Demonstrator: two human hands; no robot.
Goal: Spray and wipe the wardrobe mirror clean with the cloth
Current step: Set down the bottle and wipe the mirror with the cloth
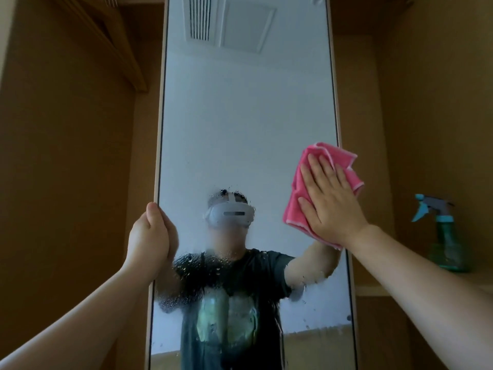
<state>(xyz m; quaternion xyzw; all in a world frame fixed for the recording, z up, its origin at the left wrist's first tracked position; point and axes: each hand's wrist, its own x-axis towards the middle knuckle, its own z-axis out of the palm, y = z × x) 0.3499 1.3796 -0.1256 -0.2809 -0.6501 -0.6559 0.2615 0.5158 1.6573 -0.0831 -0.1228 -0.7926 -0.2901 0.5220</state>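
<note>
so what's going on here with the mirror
A person is cleaning the wardrobe mirror. Their right hand presses a pink cloth flat against the glass near its right edge, while the left hand grips the left edge. Spray droplets cover the lower middle of the glass, not yet wiped. The spray bottle stands on a shelf to the right, with no hand on it.

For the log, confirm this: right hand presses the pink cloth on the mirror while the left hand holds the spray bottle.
Wrong on the left hand: the head view shows it gripping the mirror's edge; the spray bottle stands on the right shelf. The right hand does press the pink cloth on the mirror.
</note>
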